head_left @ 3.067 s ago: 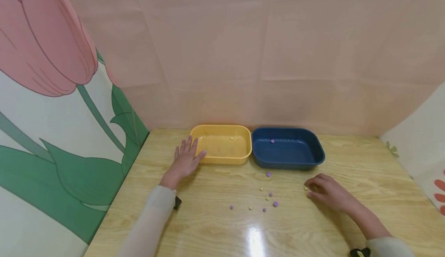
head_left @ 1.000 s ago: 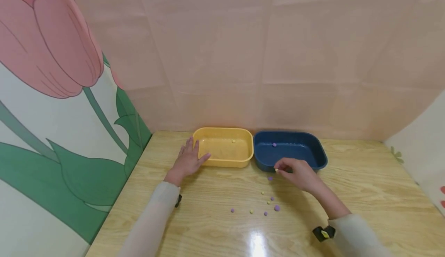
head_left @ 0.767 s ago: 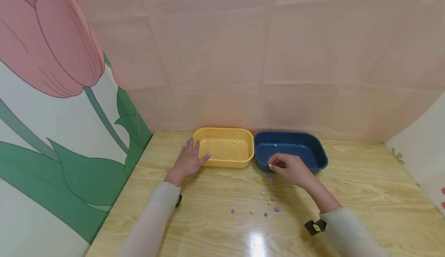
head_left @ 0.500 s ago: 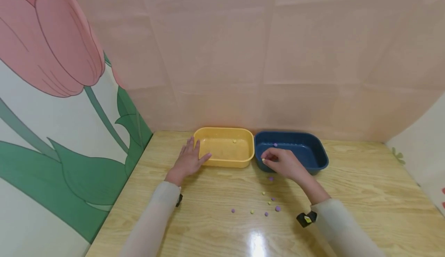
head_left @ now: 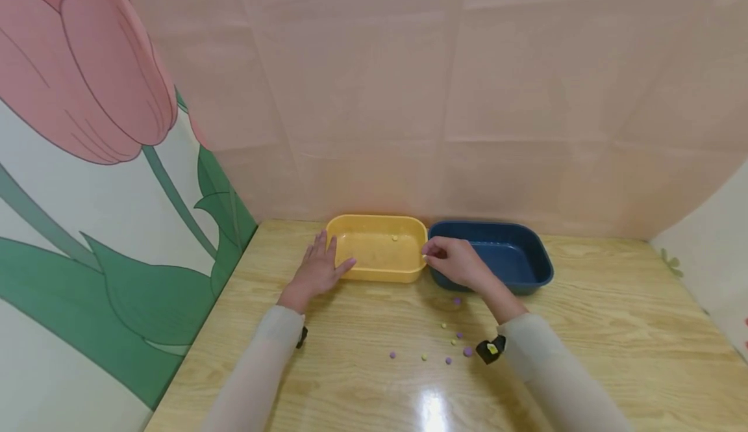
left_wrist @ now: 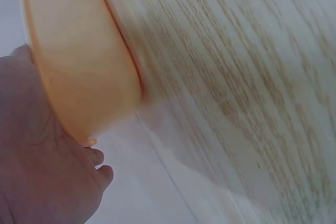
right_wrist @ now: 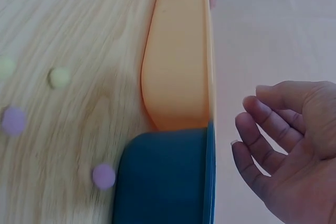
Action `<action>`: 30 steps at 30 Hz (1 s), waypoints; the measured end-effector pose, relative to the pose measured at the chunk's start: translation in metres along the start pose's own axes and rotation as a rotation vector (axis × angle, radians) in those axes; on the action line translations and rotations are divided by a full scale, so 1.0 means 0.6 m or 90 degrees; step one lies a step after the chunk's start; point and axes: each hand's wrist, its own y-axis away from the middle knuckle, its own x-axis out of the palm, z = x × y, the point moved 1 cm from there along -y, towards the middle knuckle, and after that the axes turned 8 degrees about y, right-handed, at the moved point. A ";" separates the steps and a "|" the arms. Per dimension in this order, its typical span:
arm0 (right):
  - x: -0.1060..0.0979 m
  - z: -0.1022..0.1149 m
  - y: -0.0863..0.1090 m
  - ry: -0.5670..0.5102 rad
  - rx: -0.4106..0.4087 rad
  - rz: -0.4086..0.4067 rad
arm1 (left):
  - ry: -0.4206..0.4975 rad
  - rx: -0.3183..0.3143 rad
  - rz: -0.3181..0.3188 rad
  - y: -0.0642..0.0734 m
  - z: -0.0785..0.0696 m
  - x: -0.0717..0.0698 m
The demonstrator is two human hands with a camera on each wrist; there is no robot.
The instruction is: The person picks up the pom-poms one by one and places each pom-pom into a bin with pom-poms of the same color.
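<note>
head view | left hand, fingers spread, touches yellow tray | right hand pinches pale bead

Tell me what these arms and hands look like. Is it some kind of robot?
No, a person. The left sleeve and right sleeve are plain and off-white, reaching about the wrists. The left grip and right grip are ordinary gloveless hands. The right wrist device is black with a yellow mark; the left wrist device, also black, is mostly hidden.
</note>
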 end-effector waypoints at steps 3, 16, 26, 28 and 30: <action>0.005 0.003 -0.010 0.002 -0.001 -0.002 | 0.000 0.002 0.000 0.000 0.001 0.001; 0.020 0.007 -0.048 -0.021 0.016 0.024 | -0.009 0.004 -0.005 0.003 -0.003 -0.001; 0.029 0.013 -0.075 -0.044 0.039 0.048 | 0.001 0.008 -0.010 -0.001 0.003 0.005; 0.030 0.015 -0.080 -0.040 0.037 0.047 | 0.007 0.008 -0.011 -0.001 0.003 0.005; 0.032 0.017 -0.084 -0.034 0.040 0.048 | 0.012 0.010 -0.010 -0.001 0.004 0.005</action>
